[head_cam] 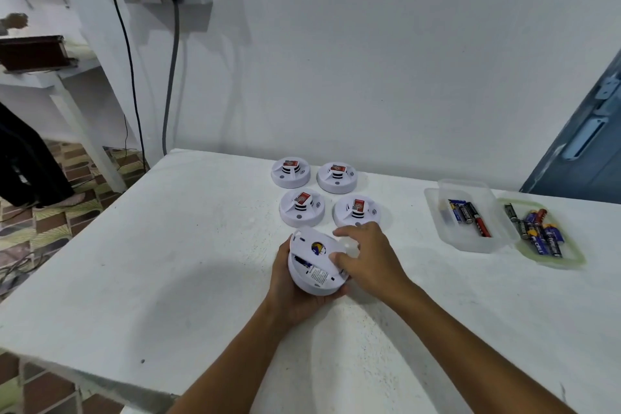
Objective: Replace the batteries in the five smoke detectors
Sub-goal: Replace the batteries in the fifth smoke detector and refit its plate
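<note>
Centre frame: left hand (289, 292) cups an upturned smoke detector (314, 274) from below, fingers curled round its body. Right hand (368, 259) pinches the white back cover (316, 247), tilted partly off. Four more detectors (314, 190) sit just above. Battery tray (467, 242) and lid (571, 262) lie at right on the table (168, 262).

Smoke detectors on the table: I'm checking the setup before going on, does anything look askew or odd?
Nothing looks damaged or spilled. Four smoke detectors sit in a neat block; the fifth detector is tilted only because the left hand holds it, back plate partly off under the right hand.
</note>
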`<state>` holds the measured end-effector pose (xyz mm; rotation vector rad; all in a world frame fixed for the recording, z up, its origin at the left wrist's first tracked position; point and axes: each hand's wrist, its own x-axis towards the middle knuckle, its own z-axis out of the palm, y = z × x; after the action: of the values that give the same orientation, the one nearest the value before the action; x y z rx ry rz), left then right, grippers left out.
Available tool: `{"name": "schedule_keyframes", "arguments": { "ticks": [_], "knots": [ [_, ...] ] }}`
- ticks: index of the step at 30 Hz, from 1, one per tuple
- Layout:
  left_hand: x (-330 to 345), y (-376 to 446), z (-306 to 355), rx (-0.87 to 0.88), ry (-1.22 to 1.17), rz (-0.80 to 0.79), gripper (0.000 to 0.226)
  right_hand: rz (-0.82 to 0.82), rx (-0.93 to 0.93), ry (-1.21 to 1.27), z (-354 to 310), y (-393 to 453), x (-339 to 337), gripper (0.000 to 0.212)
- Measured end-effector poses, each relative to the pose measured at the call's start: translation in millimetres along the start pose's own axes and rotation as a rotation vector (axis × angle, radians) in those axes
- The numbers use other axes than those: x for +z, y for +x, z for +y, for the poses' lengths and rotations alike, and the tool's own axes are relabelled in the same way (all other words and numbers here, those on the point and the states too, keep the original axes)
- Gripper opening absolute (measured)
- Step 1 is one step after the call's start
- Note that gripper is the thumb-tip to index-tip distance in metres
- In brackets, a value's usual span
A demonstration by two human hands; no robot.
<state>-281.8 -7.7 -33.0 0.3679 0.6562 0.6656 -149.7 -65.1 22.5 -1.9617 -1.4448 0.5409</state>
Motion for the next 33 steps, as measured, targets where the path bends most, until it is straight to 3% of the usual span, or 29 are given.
{"name": "schedule_keyframes", "arguments": {
  "ticks": [2,4,8,10,12,16,20,25,28,33],
  "knots": [
    [1.1,-1.0,-0.4,-0.01,-0.012,-0.003,0.066,-0.056,-0.106,-0.046,0.4,0.2,-1.5,0.039],
    [3.0,-3.0,0.1,-0.067,-0.06,-0.035,0.049,-0.138,-0.199,-0.124,-2.1,-1.5,-2.7,0.033],
    [7.0,-9.2,0.4,-0.077,-0.103,-0.075,0.049,-0.274,-0.221,-0.192,-14.5,-1.7,-9.9,0.041],
    [6.2,-9.9,1.7,-0.034,0.023,-0.1,0.037,-0.294,-0.221,-0.207,-22.8,1.8,-16.0,0.039],
    [8.1,-13.0,3.5,-0.007,0.135,-0.12,0.042,-0.292,-0.214,-0.236,-28.9,4.5,-21.2,0.04],
    [11.7,-14.7,4.2,-0.014,0.165,-0.131,0.038,-0.265,-0.239,-0.334,-33.7,3.5,-22.8,0.056],
    [9.0,-11.5,3.6,-0.04,0.097,-0.15,0.049,-0.234,-0.276,-0.373,-29.8,4.2,-19.1,0.032],
    [5.5,-5.8,4.1,-0.05,0.074,-0.136,0.044,-0.271,-0.241,-0.329,-28.4,5.8,-18.4,0.021],
    [4.7,-3.7,3.8,-0.063,0.088,-0.161,0.046,-0.324,-0.238,-0.344,-29.5,6.5,-20.1,0.047],
    [3.2,-0.1,2.3,-0.06,0.121,-0.186,0.045,-0.338,-0.255,-0.306,-29.3,10.2,-25.0,0.067]
  ]
}}
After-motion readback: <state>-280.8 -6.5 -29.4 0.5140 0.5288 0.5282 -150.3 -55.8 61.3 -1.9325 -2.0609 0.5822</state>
